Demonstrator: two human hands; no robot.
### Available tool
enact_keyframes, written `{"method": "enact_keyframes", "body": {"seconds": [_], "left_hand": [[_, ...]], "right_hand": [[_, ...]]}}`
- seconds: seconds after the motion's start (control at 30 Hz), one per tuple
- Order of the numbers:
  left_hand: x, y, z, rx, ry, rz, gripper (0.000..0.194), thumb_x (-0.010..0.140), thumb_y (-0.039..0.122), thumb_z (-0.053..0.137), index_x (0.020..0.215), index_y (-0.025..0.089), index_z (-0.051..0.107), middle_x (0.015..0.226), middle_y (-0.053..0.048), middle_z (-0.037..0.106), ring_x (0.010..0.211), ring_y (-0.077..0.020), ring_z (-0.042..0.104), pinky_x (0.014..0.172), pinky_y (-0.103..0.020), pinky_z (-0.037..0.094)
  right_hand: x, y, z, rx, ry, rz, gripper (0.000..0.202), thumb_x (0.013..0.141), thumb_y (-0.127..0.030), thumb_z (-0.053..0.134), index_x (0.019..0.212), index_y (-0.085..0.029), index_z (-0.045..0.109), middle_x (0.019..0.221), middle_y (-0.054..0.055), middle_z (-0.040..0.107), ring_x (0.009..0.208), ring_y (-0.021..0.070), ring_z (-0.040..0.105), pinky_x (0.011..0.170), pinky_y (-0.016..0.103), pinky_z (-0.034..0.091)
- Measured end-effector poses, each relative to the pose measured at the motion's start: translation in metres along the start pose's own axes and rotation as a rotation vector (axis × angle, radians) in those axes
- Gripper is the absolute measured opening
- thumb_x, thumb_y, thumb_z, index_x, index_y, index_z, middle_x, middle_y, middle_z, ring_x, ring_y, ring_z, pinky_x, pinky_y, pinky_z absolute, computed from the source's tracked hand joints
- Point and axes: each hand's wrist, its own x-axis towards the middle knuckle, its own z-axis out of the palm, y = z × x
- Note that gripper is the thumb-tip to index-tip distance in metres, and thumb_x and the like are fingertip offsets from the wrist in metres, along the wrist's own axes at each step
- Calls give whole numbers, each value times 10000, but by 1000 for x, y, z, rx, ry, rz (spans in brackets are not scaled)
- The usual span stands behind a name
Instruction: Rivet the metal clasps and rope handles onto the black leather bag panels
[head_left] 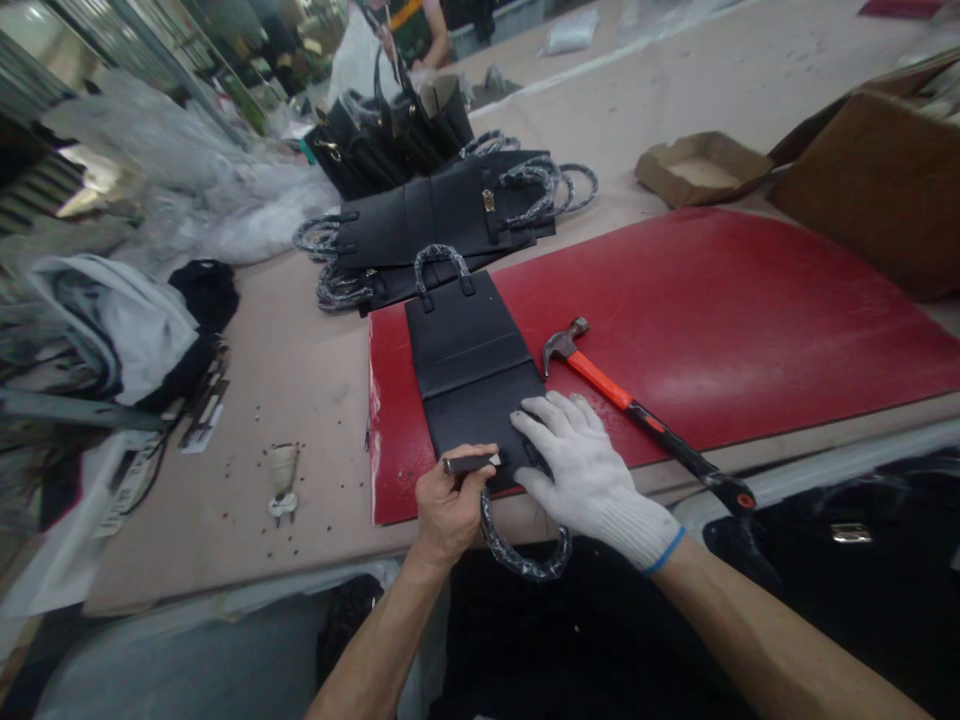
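Along the near edge of a table (180,545), a black bag (480,345) is lying flat across the left end of a red mat (750,340), which is probably giving it firm backing. One handle (441,250) is pointing far; the other (525,566) is hanging past the near edge, seemingly keeping out of the way. A bare left hand (448,508) is pinching a short dark tool (469,464) between thumb and fingers over the bag's near end; whether the tool is touching the bag is not showing clearly. Just to the right, a gloved right hand (581,465) is resting on the bag, fingers spread and gripping nothing visible, apparently steadying it; anything under the palm is staying hidden. Right of the bag, a hammer (600,378) is lying with its head far and its grip pointing near, well placed for the right hand. Farther off, more bags (427,220) are lying stacked, handles sticking out at both ends, perhaps so the bodies are resting flat.
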Motion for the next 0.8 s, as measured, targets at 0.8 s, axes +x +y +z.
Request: {"method": "enact_keyframes", "body": {"seconds": [0.8], "left_hand": [[3, 1, 9, 263, -72, 283, 104, 967, 158, 602, 1035, 195, 672, 959, -49, 794, 901, -180, 785, 846, -281, 638]], "right_hand": [[-6, 19, -11, 236, 156, -43, 536, 866, -317, 659, 1390, -216, 614, 1454, 127, 604, 1368, 338, 538, 1170, 567, 419]]}}
